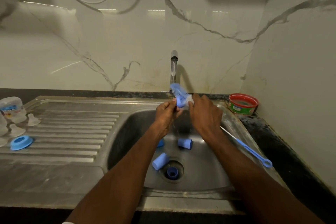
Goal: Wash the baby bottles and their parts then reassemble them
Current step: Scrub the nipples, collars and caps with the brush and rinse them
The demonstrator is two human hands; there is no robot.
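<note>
Both my hands are over the sink basin (pixel 209 169), under the running tap (pixel 174 58). My right hand (pixel 205 112) grips a blue bristled bottle brush (pixel 177 90), whose head points up and left into the water stream. My left hand (pixel 166 113) pinches a small blue bottle part (pixel 180 102) against the brush. Two light blue caps (pixel 185 143) (pixel 160 161) lie in the basin, and a darker blue piece (pixel 172 172) sits in the drain. On the drainboard to the left stand an upturned clear bottle (pixel 12 109), clear teats (pixel 32 119) and a blue collar ring (pixel 21 142).
A thin blue brush with a ring end (pixel 251 152) lies across the sink's right rim. A red and green tub (pixel 242 104) stands in the back right corner on the dark counter. Marble walls close the back and the right side. The ribbed drainboard (pixel 72 132) stretches left.
</note>
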